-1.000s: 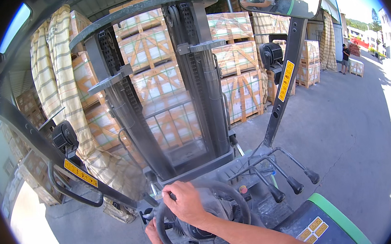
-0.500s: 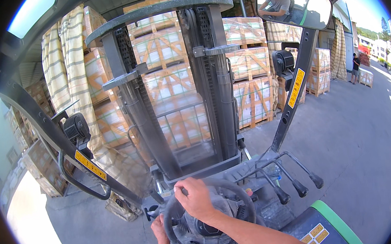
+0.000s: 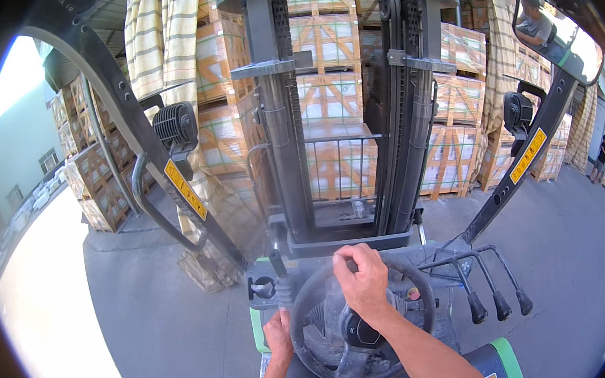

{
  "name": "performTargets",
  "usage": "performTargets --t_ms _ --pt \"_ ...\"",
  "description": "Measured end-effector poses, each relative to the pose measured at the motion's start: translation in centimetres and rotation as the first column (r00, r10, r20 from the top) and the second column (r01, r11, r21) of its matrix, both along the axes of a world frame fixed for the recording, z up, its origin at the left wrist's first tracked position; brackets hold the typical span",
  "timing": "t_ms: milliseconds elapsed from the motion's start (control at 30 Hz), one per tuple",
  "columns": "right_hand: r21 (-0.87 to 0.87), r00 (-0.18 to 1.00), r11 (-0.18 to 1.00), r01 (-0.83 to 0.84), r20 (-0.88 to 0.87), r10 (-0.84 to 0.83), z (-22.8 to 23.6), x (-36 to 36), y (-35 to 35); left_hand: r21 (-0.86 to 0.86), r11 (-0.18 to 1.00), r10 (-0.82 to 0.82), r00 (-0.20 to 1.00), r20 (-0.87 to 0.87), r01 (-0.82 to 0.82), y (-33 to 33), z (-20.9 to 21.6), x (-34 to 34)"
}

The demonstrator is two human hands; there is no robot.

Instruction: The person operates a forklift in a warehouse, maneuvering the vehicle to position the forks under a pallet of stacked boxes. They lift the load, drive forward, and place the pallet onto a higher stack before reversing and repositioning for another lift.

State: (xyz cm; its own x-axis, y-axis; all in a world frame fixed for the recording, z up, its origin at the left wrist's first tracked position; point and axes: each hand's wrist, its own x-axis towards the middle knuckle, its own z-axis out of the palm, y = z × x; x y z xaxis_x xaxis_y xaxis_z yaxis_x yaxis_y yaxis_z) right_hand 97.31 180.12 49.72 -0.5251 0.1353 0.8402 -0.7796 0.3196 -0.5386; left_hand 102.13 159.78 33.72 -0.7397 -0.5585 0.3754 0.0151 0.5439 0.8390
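Steering a forklift from the seat, the person has the right hand (image 3: 362,279) closed over the top of the steering wheel (image 3: 362,320) at about twelve o'clock of its rim, fingers wrapped in a firm grip. The left hand (image 3: 279,337) sits at the wheel's nine o'clock edge, its grip curled on the rim or a knob there; which of the two I cannot tell. The wheel itself lies at six o'clock in the view, just below the dash.

Judging from how close things stand, the chief risk is the mast (image 3: 342,106) or the unseen forks meeting the stacked crates (image 3: 329,79) straight ahead at twelve o'clock: the mast blocks most of the forward view, so a small oversteer could clip a stack. The striped tarp (image 3: 160,43) hanging over the stacks at eleven o'clock and the low pallet (image 3: 205,266) at nine o'clock, near the left pillar (image 3: 147,145), could also be caught in a turn to the left.

Control levers (image 3: 495,294) stand at three o'clock of the wheel, untouched. A mirror (image 3: 555,30) hangs at two o'clock. Another person (image 3: 600,156) stands well apart at three o'clock, at the yard's edge, and would be at risk if the truck swung right. Bare concrete floor (image 3: 149,332) lies at eight o'clock.
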Motion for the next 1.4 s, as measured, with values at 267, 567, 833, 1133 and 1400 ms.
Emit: performTargets --t_ms 267,567,833,1133,1400 --pt "-0.112 0.979 0.993 0.025 0.203 -0.002 -1.5 -0.2 5.1 -0.061 0.996 0.066 0.998 -0.001 -0.066 1.5 0.1 -0.1" --pt "-0.136 0.906 0.963 0.234 0.389 -0.165 -9.0 6.9 13.3 -0.112 0.989 0.088 0.991 -0.102 -0.099 2.2 -0.2 -0.6" --pt "0.269 0.904 0.962 0.042 0.399 -0.151 -14.1 18.7 7.0 -0.098 0.994 0.041 0.992 -0.121 -0.053 2.3 -0.7 1.6" --pt "0.307 0.996 0.95 -0.062 -0.046 0.079 -10.8 15.7 -2.1 -0.072 0.995 0.065 0.99 -0.125 -0.074 1.9 -0.8 1.1" --pt "0.283 0.997 0.957 -0.065 -0.013 0.072 -10.7 16.2 -1.6 -0.031 0.996 0.084 0.99 -0.109 -0.088 2.1 -0.7 1.2"
